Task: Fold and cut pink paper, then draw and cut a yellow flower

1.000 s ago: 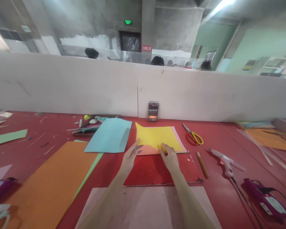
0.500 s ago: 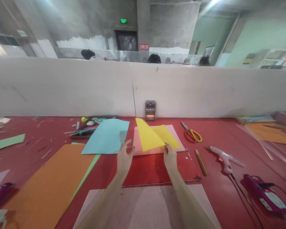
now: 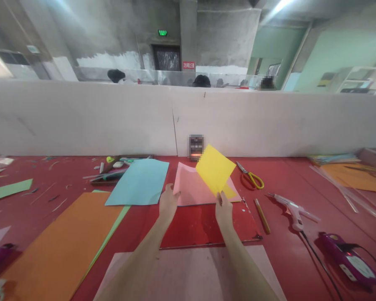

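The right hand [image 3: 223,205] is pinching the yellow sheet [image 3: 215,166] over the pink sheet [image 3: 188,186], preferably lightly against creasing, while the left hand [image 3: 168,203] is resting at the latter's corner (its grip I cannot tell).

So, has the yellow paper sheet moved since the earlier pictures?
Yes. Pinched in the right hand, the yellow paper sheet is lifted, its raised part swung rightward, nearer the steel scissors with red and yellow handles.
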{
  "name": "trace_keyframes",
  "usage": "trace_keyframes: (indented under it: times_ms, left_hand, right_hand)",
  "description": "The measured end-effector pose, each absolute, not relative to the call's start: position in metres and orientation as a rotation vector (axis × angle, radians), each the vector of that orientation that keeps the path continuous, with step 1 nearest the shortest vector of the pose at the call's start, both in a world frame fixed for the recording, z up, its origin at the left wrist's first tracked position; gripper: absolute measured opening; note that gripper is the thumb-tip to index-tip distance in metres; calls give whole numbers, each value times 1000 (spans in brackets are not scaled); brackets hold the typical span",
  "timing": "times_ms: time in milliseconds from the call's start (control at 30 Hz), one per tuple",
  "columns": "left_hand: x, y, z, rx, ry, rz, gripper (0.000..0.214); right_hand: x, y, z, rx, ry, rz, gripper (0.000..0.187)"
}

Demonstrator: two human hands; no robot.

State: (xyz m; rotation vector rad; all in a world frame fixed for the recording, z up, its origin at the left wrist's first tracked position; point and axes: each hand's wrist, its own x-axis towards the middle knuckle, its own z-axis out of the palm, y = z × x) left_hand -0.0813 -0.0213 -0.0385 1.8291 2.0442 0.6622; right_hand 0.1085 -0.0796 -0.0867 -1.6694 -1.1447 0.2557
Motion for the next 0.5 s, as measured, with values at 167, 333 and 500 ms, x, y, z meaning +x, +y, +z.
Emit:
trace_keyframes:
  times_ms: [167,333,500]
  left_hand:
    - [-89,-27,-31,1909,2062,631,27]
    - [-98,-29,-28,1944,2033,848,31]
    - [-124,-29,-28,1813,1883,1128,33]
  right_hand:
    - [110,-84,-79,-1545,-1222,208,47]
    - [112,-86,-74,-1331,-1414,225,47]
    - [115,-85,-79,-1398,-1466,278,47]
